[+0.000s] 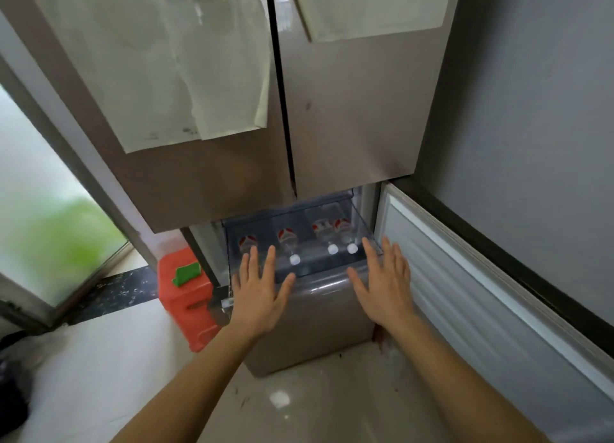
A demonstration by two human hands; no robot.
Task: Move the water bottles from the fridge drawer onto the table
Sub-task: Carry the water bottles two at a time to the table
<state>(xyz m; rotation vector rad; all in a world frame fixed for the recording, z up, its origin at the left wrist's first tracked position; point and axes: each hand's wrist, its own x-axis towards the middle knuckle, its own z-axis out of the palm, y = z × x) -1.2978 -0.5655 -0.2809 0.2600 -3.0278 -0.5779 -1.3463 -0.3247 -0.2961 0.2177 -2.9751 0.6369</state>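
A clear plastic fridge drawer [363,225] stands pulled out under the two upper fridge doors. Several water bottles with red and white labels lie inside, white caps toward me: one at the left [247,243], one in the middle [288,243], two side by side at the right [334,233]. My left hand [259,288] is spread flat in front of the drawer's left front edge, fingers covering part of the left bottle. My right hand [385,283] is spread at the drawer's right front corner. Neither hand holds anything. No table is in view.
The lower fridge door [481,293] is swung open at the right, close to my right arm. An orange plastic stool [186,296] with a green piece on it stands left of the fridge. Glossy tiled floor [299,406] lies below. A frosted glass door [43,226] is at the left.
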